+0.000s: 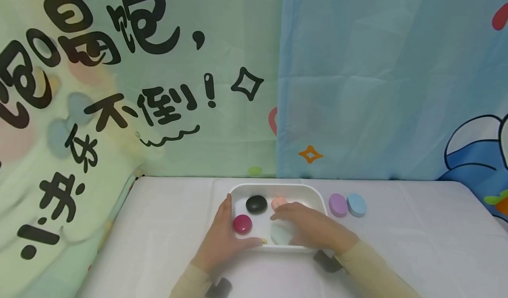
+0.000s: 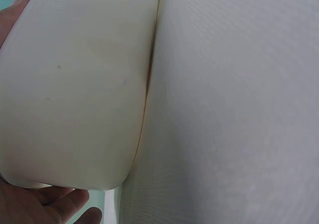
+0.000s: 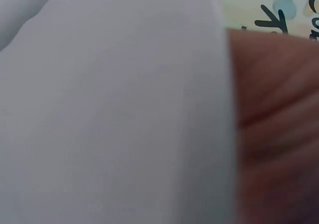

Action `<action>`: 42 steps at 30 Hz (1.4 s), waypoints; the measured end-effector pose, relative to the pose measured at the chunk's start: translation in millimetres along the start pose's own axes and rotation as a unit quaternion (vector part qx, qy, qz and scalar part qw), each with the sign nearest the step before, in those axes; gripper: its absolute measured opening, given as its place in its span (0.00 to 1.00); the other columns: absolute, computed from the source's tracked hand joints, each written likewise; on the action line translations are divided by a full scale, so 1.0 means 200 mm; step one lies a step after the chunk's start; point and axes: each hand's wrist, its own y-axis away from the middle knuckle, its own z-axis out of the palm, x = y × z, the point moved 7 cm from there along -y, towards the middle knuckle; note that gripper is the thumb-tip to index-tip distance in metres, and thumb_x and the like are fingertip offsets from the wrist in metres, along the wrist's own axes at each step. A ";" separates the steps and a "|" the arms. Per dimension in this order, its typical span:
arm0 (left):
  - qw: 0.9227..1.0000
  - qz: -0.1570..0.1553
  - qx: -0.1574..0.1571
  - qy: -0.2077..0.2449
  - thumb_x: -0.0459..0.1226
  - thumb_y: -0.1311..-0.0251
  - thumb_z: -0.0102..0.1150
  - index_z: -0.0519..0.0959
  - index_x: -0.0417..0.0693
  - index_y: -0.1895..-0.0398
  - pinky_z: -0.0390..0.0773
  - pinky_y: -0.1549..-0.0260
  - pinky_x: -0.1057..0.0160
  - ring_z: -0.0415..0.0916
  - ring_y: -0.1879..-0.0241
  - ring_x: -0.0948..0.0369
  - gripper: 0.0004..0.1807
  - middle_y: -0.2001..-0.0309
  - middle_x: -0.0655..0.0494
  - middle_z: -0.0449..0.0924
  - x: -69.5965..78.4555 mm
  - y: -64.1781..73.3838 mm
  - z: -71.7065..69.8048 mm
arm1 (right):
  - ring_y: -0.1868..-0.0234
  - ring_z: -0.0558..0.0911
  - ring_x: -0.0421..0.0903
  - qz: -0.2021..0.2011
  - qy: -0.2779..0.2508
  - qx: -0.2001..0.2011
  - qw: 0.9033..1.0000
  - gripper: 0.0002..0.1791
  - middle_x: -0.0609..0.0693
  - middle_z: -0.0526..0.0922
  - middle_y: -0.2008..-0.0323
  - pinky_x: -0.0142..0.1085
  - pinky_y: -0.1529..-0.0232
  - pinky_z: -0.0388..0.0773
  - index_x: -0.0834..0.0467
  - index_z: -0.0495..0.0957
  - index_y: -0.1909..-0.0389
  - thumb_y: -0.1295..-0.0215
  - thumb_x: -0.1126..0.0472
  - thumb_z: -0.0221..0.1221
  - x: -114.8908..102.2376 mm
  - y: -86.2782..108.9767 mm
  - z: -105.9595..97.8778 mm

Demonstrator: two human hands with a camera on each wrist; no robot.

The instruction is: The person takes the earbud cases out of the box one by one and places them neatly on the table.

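A white tray (image 1: 295, 192) lies on the table. My left hand (image 1: 224, 236) grips its front-left corner, thumb at the front rim and fingers along the left wall; in the left wrist view the tray's outer wall (image 2: 75, 94) fills the space between thumb and fingers. My right hand (image 1: 313, 225) reaches over the tray's right part, around a pale green disc (image 1: 281, 232) that it partly covers; whether it pinches the disc is unclear. Also inside are a black oval stone (image 1: 256, 204), a crimson round piece (image 1: 242, 224), a pink piece (image 1: 278, 202) by the right fingertips, and a small yellow piece (image 1: 264, 241).
Right of the tray, a purple disc (image 1: 338, 205) and a light blue disc (image 1: 356, 205) lie side by side on the white tablecloth (image 1: 420, 236). A printed curtain (image 1: 222, 126) hangs behind the table and along its left side.
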 end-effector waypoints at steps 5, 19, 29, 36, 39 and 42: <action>1.000 -0.002 -0.001 -0.002 0.67 0.63 0.75 0.43 0.46 0.18 0.63 0.31 0.48 0.54 0.25 0.51 0.75 0.21 0.49 0.50 -0.02 0.00 0.01 | 0.47 0.79 0.48 -0.008 -0.001 -0.023 1.000 0.27 0.45 0.84 0.51 0.43 0.43 0.76 0.56 0.82 0.48 0.53 0.70 0.74 0.02 -0.03 0.02; 1.000 -0.001 0.001 0.001 0.68 0.64 0.75 0.43 0.44 0.18 0.63 0.31 0.46 0.54 0.25 0.50 0.75 0.21 0.49 0.50 -0.01 0.00 0.01 | 0.42 0.79 0.55 0.009 -0.026 -0.075 0.997 0.20 0.51 0.83 0.45 0.46 0.40 0.75 0.51 0.86 0.50 0.44 0.71 0.67 0.01 -0.05 0.06; 1.000 0.004 0.002 0.003 0.68 0.63 0.75 0.43 0.45 0.18 0.62 0.31 0.48 0.54 0.25 0.51 0.75 0.21 0.49 0.49 -0.02 0.00 0.01 | 0.49 0.80 0.43 0.015 -0.077 -0.036 0.996 0.17 0.42 0.85 0.53 0.43 0.42 0.76 0.51 0.84 0.54 0.44 0.68 0.70 0.03 -0.05 0.08; 1.000 0.005 0.005 0.001 0.67 0.62 0.75 0.44 0.44 0.19 0.63 0.31 0.47 0.54 0.25 0.50 0.75 0.22 0.47 0.51 -0.02 -0.01 0.01 | 0.52 0.80 0.41 0.030 -0.092 -0.027 0.995 0.20 0.41 0.84 0.55 0.40 0.45 0.77 0.52 0.83 0.54 0.48 0.71 0.70 0.06 -0.03 0.08; 1.000 0.001 0.004 0.002 0.67 0.63 0.76 0.44 0.44 0.19 0.63 0.31 0.47 0.54 0.25 0.50 0.75 0.21 0.48 0.50 -0.01 -0.01 0.01 | 0.53 0.80 0.41 0.031 -0.089 -0.021 0.995 0.21 0.41 0.84 0.56 0.39 0.47 0.77 0.52 0.83 0.54 0.50 0.72 0.70 0.07 -0.03 0.08; 1.000 -0.001 0.004 0.001 0.67 0.63 0.76 0.44 0.44 0.18 0.63 0.31 0.47 0.55 0.25 0.50 0.75 0.21 0.48 0.50 -0.01 -0.01 0.01 | 0.54 0.80 0.41 0.032 -0.080 -0.009 0.996 0.21 0.42 0.84 0.57 0.40 0.47 0.77 0.53 0.84 0.54 0.50 0.72 0.70 0.07 -0.03 0.07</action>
